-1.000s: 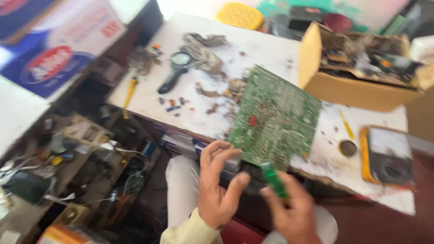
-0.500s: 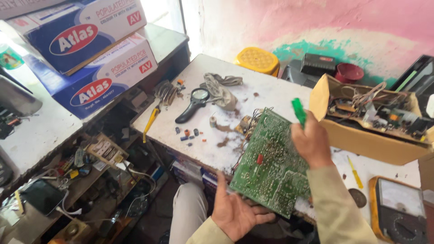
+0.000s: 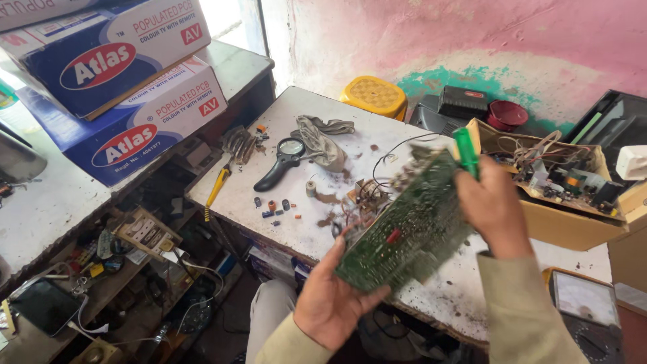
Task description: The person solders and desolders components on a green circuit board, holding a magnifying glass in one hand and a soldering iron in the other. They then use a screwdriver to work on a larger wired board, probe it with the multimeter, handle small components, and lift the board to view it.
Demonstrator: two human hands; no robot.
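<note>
Cluttered workbench (image 3: pixel 296 222), left hand (image 3: pixel 330 303) cradling circuit board (image 3: pixel 404 229), right hand (image 3: pixel 495 205) raised gripping green tool (image 3: pixel 465 152)

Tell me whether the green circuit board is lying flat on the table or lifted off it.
Lifted and tilted. The left hand holds the green circuit board by its lower edge above the table.

I am watching through one head-worn camera, looking steeply down and forward over the white table (image 3: pixel 296 222), sitting close above both raised hands.
</note>
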